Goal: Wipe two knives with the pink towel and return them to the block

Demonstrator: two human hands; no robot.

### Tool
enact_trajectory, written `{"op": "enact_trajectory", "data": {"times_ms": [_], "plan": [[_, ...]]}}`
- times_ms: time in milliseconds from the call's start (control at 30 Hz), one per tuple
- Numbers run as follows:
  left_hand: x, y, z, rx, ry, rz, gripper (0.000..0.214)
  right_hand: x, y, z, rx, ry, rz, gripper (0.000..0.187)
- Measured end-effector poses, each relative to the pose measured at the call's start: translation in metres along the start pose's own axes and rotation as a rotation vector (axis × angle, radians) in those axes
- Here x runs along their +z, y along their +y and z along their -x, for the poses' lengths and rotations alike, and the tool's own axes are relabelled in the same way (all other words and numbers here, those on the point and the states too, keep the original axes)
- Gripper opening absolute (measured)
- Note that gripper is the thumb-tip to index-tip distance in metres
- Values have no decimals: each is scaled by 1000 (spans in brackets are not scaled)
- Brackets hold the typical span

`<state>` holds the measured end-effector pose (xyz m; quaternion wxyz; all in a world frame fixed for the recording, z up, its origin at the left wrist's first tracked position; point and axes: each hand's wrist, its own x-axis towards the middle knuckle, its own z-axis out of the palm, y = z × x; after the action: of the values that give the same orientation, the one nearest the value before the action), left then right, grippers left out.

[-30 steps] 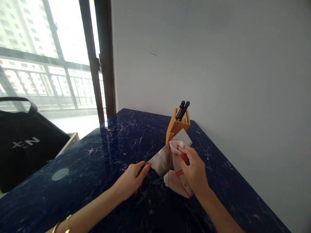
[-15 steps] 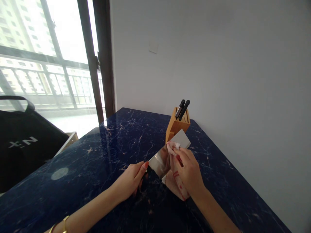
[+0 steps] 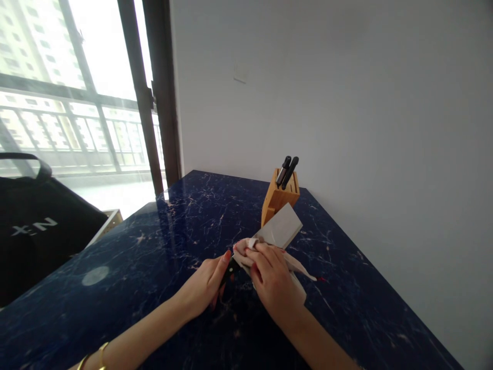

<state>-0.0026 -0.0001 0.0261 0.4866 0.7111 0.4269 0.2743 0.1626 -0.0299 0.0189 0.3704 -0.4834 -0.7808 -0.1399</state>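
Observation:
My left hand [image 3: 206, 285] is closed round the black handle of a cleaver [image 3: 283, 225], whose broad shiny blade points away to the upper right. A white cloth with red markings [image 3: 298, 266] is bunched under my right hand [image 3: 275, 282]. The fingers of that hand press it against the blade close to the handle, so this part of the blade is hidden. Just behind the blade tip stands a wooden knife block [image 3: 281, 195] with two black-handled knives [image 3: 287, 172] in its slots.
The dark blue marbled table [image 3: 154, 267] runs back to a plain pale wall [image 3: 327, 103]. A black bag [image 3: 42, 226] sits at the left beside a light-coloured crate edge [image 3: 111, 221], near a bright window [image 3: 96, 103].
My right hand has slid the cloth down the blade, from near the far end to beside the handle. My left hand has barely moved.

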Motion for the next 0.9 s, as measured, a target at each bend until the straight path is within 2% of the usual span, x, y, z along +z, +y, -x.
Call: {"op": "enact_trajectory", "data": {"times_ms": [200,367,467,567,667,767,900], "plan": [[2,-1,1,29,25,-16,72,-1,-10,-1,-39,-74,-24,28],[3,-7,-2,18,4,33,69,-2,-6,5,10,-134,-20,29],[5,-13,-5,25,47,24,66,-2,-6,5,58,-160,-39,30],[7,-16,-6,48,76,-11,64,-1,-11,3,72,-148,-66,39],[8,-14,-5,35,64,-16,65,-1,-16,0,66,-161,-49,44],[7,-8,-3,40,52,-31,66,-2,-15,1,65,-188,-55,41],[5,-4,-2,37,29,-45,66,-3,-7,4,57,-156,-112,36]]}}
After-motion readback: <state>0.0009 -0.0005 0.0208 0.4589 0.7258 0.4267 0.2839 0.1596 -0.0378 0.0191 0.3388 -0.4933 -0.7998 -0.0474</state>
